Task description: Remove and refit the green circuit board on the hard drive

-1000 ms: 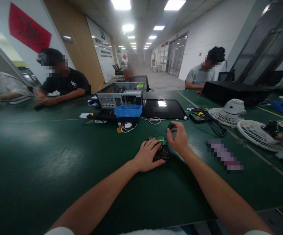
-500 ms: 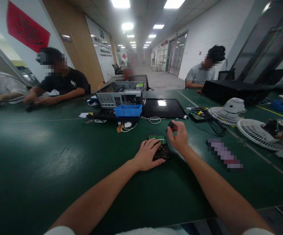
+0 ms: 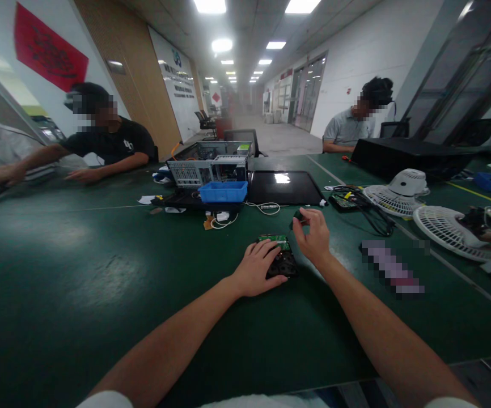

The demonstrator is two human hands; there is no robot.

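A small black device (image 3: 287,263) with a green circuit board (image 3: 280,242) lies on the table in front of me. My left hand (image 3: 257,268) rests over its left part, fingers spread and flat, thumb along the near edge; it covers part of the device. Above the device's right side, my right hand (image 3: 314,235) is closed, thumb and fingers pinching a dark-handled screwdriver (image 3: 297,216). Its thin shaft points down toward the board. Whether its tip touches the device I cannot tell.
Beyond my hands stand an opened computer case (image 3: 207,164), a blue bin (image 3: 223,192) and a flat black panel (image 3: 286,188). Black cables (image 3: 371,212) and white fan parts (image 3: 445,229) lie to the right. Co-workers sit at the far left and far right.
My hands and the device stay nearly in place, the view shifting slightly. At the left, a co-worker's arm has stretched out further left.
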